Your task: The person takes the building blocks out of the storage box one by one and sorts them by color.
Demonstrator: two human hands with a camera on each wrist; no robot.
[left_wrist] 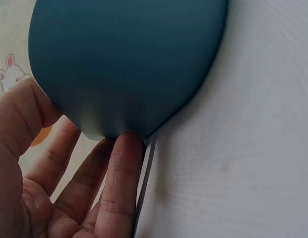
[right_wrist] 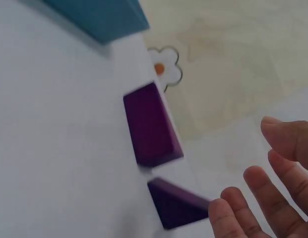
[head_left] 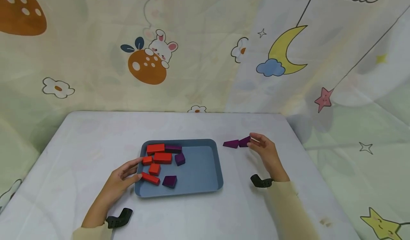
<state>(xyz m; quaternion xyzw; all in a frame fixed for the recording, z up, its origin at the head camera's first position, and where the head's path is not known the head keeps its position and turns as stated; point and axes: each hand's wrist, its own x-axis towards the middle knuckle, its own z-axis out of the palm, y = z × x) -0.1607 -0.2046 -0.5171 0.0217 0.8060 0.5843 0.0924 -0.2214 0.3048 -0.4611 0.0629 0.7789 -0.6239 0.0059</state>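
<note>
My left hand [head_left: 120, 181] grips the left side of the blue-grey tray [head_left: 201, 161]. In the left wrist view its thumb bends over the rim of the tray [left_wrist: 129, 64] and fingertips meet the outer wall. My right hand [head_left: 264, 151] is beyond the tray's right side, fingers loosely spread, holding nothing. One fingertip overlaps the corner of a purple wedge block [right_wrist: 178, 206], while the thumb stands apart. A second purple block [head_left: 231, 144], tapered, lies end to end with that wedge block [head_left: 244, 142] on the table.
Several red blocks [head_left: 162, 158] sit in the tray's left half, with purple blocks [head_left: 169, 181] beside them. A white-covered table [head_left: 192, 218] carries everything. Patterned cloth [head_left: 205, 37] hangs behind its far edge. A black device [head_left: 261, 181] is worn at my right wrist, another [head_left: 120, 218] at my left.
</note>
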